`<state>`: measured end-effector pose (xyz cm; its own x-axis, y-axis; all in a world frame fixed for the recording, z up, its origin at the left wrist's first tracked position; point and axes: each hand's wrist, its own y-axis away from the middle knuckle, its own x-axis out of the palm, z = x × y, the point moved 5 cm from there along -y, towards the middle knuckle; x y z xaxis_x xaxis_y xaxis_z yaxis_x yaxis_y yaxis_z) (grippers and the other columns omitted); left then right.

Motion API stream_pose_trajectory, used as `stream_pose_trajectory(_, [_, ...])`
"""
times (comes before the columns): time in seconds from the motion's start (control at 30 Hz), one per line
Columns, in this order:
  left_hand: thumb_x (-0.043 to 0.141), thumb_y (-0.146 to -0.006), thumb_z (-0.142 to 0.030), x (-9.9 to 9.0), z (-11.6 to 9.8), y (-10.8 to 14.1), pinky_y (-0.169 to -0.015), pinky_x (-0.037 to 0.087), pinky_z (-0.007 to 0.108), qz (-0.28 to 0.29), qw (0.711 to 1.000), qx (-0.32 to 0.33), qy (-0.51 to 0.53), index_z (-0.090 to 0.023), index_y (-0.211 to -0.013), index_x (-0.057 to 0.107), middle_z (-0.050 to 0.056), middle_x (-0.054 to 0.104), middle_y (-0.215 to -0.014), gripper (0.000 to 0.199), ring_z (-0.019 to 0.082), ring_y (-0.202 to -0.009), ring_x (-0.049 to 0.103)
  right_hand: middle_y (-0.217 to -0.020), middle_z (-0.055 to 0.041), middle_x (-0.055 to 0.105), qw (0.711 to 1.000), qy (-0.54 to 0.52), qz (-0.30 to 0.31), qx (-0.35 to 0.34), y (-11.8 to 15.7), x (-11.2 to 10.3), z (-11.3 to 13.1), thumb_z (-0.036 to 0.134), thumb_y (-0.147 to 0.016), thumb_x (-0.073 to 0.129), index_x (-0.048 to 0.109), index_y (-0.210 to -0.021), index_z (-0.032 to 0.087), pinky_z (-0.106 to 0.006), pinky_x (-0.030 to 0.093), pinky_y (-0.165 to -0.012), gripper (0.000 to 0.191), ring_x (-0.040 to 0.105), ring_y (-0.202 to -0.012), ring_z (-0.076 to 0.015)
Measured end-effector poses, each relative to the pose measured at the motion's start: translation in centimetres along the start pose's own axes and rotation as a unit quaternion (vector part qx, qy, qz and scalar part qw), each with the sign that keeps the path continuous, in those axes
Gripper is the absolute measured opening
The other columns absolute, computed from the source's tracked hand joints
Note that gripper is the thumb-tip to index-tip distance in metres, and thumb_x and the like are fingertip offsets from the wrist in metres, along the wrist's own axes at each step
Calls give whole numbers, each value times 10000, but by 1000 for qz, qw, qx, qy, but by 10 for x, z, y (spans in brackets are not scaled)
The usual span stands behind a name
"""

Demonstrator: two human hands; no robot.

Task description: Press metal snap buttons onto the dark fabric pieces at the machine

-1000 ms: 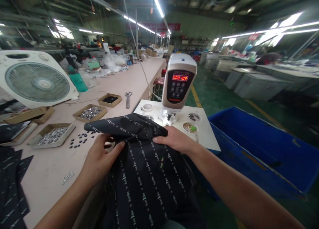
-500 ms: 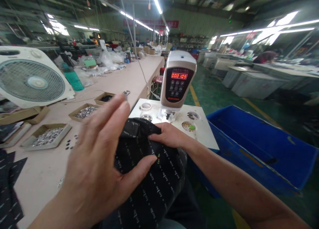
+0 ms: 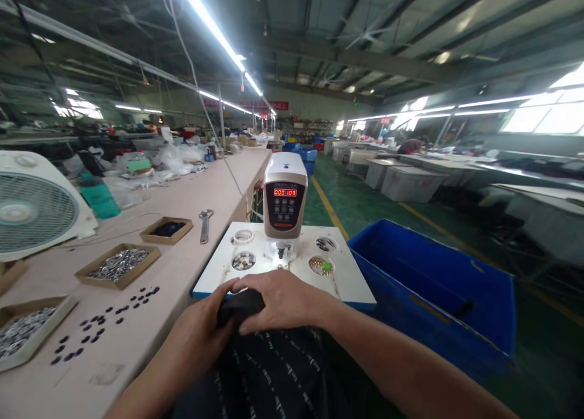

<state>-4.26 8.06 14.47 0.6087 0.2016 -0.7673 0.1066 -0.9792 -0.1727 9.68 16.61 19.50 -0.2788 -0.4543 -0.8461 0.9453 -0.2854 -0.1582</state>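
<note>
Black fabric (image 3: pixel 274 370) with rows of pale lettering hangs low in the centre, its top edge bunched. My left hand (image 3: pixel 205 322) grips that bunched edge from the left, thumb and fingers around it. Close beside it, my right hand (image 3: pixel 283 300) pinches the same edge from the right. Just beyond the hands stands a white and brown press machine (image 3: pixel 285 200), its red display reading 000 109. Its white tabletop (image 3: pixel 269 279) has round wells holding small metal parts, one with a green piece. The fingertips under the fabric are hidden.
On the long table (image 3: pixel 182 273) at left are a box fan (image 3: pixel 36 206), trays of metal pieces (image 3: pixel 118 266), a tray of black pieces (image 3: pixel 166 230), scattered black discs (image 3: pixel 98 320) and a wrench (image 3: pixel 205 226). A blue bin (image 3: pixel 433 285) stands at right.
My left hand has gone from raised and open to gripping the fabric beside my right hand. The view has tilted up and shifted, so the machine appears lower and further left.
</note>
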Motion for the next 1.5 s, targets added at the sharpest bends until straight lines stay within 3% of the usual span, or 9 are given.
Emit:
stream_pose_trajectory(0.1, [493,-877,-313,-14,-1,-1,-954,534,375,-41,999,-9,-21,-227,-1295,608,57,753,-1192,442,272,-1090,710,-1277,-78,689,999,8,0,40,8,4,-15,485,-667,850,536,-1414,271,-335,450,-881,838,652,-1097,-291])
stream_pose_trajectory(0.3, [483,-928,-357,-25,-13,2,-854,522,327,-51,999,-4,5,-253,-1163,677,20,774,-1051,322,246,-969,718,-824,-4,694,989,-54,-51,129,14,13,-39,234,-778,693,702,-881,188,-244,388,-646,113,628,-778,-173])
stream_pose_trajectory(0.5, [501,-941,-366,-25,-11,-1,-768,479,290,-41,998,-18,53,-209,-998,709,10,749,-911,267,223,-848,663,-826,5,673,986,-112,-53,115,3,6,-37,130,-774,590,691,-945,171,-244,388,-674,203,597,-789,-161])
stream_pose_trajectory(0.8, [539,-927,-433,-5,12,9,-856,501,347,24,965,-90,245,-168,-1066,729,32,749,-982,355,252,-941,647,-874,-7,692,982,-155,13,111,2,18,-38,222,-778,677,713,-989,169,-267,428,-730,221,612,-829,-179])
stream_pose_trajectory(0.97, [634,-879,-496,15,13,25,-941,502,397,52,914,-160,370,-166,-1168,703,61,757,-1088,444,280,-1052,657,-921,-12,702,973,-200,36,109,4,30,-37,263,-788,706,715,-1021,167,-273,446,-765,252,622,-857,-180])
stream_pose_trajectory(1.17, [772,-798,-431,37,18,49,-913,506,371,134,842,-228,470,-146,-1116,719,78,772,-1035,431,253,-960,692,-916,-9,703,964,-233,61,109,-1,41,-30,251,-784,712,719,-1032,156,-260,457,-752,266,623,-854,-176])
stream_pose_trajectory(1.27, [807,-760,-364,43,22,56,-885,503,349,135,819,-253,496,-132,-1058,728,74,769,-980,386,225,-891,688,-925,-5,712,962,-243,72,99,-6,46,-24,249,-776,721,724,-1032,164,-263,467,-769,270,634,-855,-178])
stream_pose_trajectory(1.37, [817,-727,-346,49,28,60,-813,497,326,99,815,-256,511,-126,-990,728,56,747,-899,355,194,-793,655,-950,-4,725,964,-231,82,99,-10,51,-22,255,-771,729,728,-1056,181,-276,475,-791,295,647,-866,-187])
stream_pose_trajectory(1.5, [797,-698,-345,59,41,65,-648,418,265,65,843,-222,486,-116,-808,682,-8,615,-693,279,117,-618,498,-1043,-16,736,955,-244,143,94,-15,56,-23,346,-759,767,711,-1161,209,-313,488,-855,428,664,-961,-233])
